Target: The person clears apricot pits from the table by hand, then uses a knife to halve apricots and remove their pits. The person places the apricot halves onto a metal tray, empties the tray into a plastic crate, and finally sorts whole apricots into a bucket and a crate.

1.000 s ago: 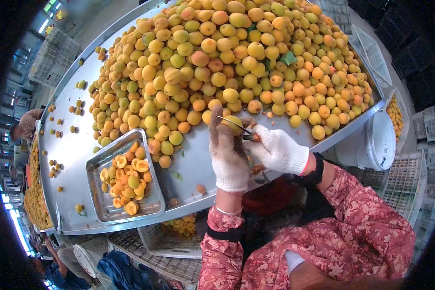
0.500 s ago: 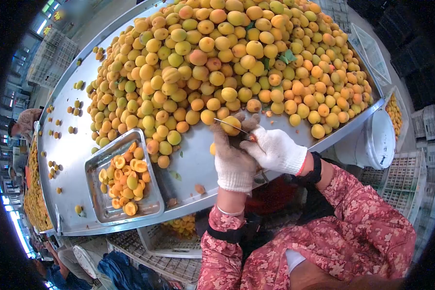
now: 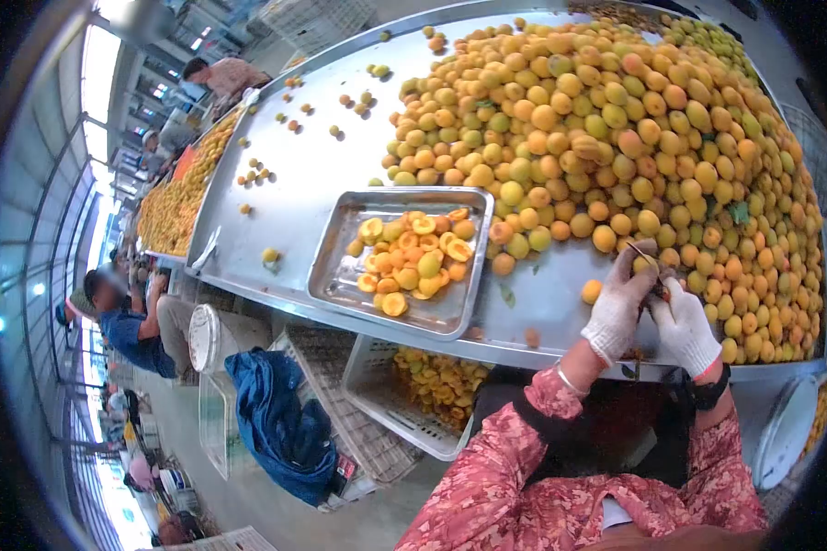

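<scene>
My left hand (image 3: pixel 617 310), in a white glove with soiled fingers, is closed around a yellow apricot (image 3: pixel 642 263). Beside it, almost touching, my right hand (image 3: pixel 685 323) grips a small knife (image 3: pixel 636 250) whose thin blade lies across that fruit. The knife's handle is mostly hidden in the glove. Just beyond both hands rises a large heap of whole apricots (image 3: pixel 560 101). One loose apricot (image 3: pixel 591 291) rests on the metal left of my left hand. Further left, a steel tray (image 3: pixel 326 248) holds halved apricots (image 3: pixel 418 262).
The metal table (image 3: pixel 285 202) has a raised rim and scattered apricots. Below its front edge stands a white crate (image 3: pixel 368 372) of cut apricots, near blue cloth (image 3: pixel 280 427). A white bucket (image 3: pixel 786 432) stands at right. A co-worker in blue (image 3: pixel 138 335) sits at left; others are farther back.
My view has swung left, so the table, tray and hands appear farther right, and more of the hall shows. Both hands stay together with the apricot and knife.
</scene>
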{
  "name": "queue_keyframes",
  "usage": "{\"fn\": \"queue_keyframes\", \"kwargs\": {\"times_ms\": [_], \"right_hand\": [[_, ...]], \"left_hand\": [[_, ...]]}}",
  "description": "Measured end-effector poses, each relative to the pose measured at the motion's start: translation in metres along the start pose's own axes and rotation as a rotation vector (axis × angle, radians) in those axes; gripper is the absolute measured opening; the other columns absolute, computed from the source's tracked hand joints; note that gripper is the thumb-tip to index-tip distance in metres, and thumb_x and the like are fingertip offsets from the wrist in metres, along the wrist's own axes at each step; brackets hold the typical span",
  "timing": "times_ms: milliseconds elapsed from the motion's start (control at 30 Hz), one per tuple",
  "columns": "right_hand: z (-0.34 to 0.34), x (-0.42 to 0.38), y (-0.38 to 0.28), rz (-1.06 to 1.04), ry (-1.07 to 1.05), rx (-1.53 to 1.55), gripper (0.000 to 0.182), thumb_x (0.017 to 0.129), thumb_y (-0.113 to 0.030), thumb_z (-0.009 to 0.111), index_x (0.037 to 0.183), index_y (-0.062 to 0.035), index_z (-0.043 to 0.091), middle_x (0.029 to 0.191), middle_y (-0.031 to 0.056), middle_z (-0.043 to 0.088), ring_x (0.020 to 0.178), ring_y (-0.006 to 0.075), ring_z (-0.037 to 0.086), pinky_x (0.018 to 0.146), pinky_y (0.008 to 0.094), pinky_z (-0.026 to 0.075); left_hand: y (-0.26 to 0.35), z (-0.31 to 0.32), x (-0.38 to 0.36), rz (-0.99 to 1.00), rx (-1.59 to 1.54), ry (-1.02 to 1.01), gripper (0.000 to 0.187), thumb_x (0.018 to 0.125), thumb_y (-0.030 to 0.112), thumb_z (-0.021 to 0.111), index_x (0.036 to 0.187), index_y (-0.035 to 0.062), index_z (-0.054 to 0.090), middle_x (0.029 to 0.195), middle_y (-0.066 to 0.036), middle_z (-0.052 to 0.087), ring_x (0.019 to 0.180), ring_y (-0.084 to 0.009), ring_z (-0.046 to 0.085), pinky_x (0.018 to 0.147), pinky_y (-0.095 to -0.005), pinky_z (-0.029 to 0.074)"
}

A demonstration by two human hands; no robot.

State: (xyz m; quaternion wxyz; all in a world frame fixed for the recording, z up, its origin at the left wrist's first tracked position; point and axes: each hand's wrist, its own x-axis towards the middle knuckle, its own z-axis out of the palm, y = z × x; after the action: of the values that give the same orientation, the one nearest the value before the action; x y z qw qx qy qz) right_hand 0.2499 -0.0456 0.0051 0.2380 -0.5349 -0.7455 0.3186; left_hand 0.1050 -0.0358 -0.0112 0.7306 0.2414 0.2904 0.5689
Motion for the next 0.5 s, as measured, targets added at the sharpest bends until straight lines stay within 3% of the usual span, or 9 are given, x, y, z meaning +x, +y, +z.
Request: {"fn": "queue_keyframes", "kwargs": {"times_ms": [100,133,200,267,300,367,500], "right_hand": [[0.011,0.001,0.004,-0.049,0.042,0.058,0.016,0.092,-0.014,0.053,0.094,0.0022,0.051,0.076,0.0279,0.060,0.078,0.0460,0.061,0.061,0.0467,0.046],[0.013,-0.002,0.002,0.003,0.006,0.105,0.017,0.092,-0.014,0.052,0.093,0.0029,0.052,0.075,0.0257,0.060,0.074,0.0418,0.062,0.061,0.0444,0.046],[0.013,-0.004,-0.006,0.050,-0.029,0.149,0.017,0.093,-0.014,0.051,0.092,0.0035,0.053,0.073,0.0235,0.061,0.071,0.0376,0.063,0.061,0.0421,0.046],[0.014,-0.006,-0.006,0.148,-0.088,0.335,0.019,0.094,-0.014,0.050,0.093,0.0036,0.056,0.073,0.0128,0.061,0.067,0.0201,0.059,0.060,0.0343,0.045],[0.015,-0.007,-0.004,0.142,-0.089,0.336,0.019,0.094,-0.014,0.050,0.093,0.0036,0.056,0.073,0.0128,0.061,0.067,0.0201,0.059,0.060,0.0343,0.045],[0.018,-0.009,0.005,0.275,-0.128,0.692,0.021,0.097,-0.014,0.048,0.104,0.0022,0.060,0.082,-0.0011,0.060,0.072,0.0075,0.052,0.063,0.0232,0.041],[0.012,-0.011,-0.004,0.310,-0.093,0.643,0.021,0.098,-0.014,0.046,0.102,0.0016,0.060,0.086,-0.0015,0.060,0.076,0.0082,0.052,0.068,0.0236,0.043]], "left_hand": [[0.001,0.002,-0.003,-0.011,0.089,0.058,0.030,0.096,0.017,0.059,0.122,0.0050,0.051,0.106,-0.004,0.059,0.098,-0.0129,0.059,0.085,-0.0256,0.048],[-0.006,0.002,-0.001,0.002,-0.057,0.069,0.025,0.096,0.017,0.059,0.117,0.0057,0.051,0.102,-0.005,0.061,0.093,-0.0154,0.064,0.079,-0.0263,0.051],[-0.008,-0.002,0.001,0.003,-0.021,0.089,0.023,0.096,0.015,0.058,0.115,0.0060,0.051,0.101,-0.006,0.062,0.091,-0.0158,0.065,0.073,-0.0258,0.052],[-0.008,-0.006,0.000,-0.002,0.063,0.095,0.020,0.096,0.014,0.058,0.112,0.0062,0.050,0.098,-0.006,0.062,0.087,-0.0161,0.067,0.069,-0.0257,0.052],[-0.010,-0.006,0.001,0.004,0.065,0.096,0.020,0.096,0.014,0.058,0.112,0.0062,0.050,0.098,-0.006,0.062,0.087,-0.0161,0.067,0.069,-0.0257,0.052],[-0.011,-0.007,0.002,0.011,0.049,0.064,0.020,0.096,0.015,0.059,0.112,0.0060,0.051,0.096,-0.006,0.062,0.087,-0.0160,0.067,0.071,-0.0267,0.053],[-0.005,-0.003,0.000,-0.039,-0.024,0.021,0.023,0.095,0.011,0.059,0.115,0.0043,0.052,0.100,-0.007,0.062,0.091,-0.0161,0.066,0.077,-0.0279,0.053]]}}
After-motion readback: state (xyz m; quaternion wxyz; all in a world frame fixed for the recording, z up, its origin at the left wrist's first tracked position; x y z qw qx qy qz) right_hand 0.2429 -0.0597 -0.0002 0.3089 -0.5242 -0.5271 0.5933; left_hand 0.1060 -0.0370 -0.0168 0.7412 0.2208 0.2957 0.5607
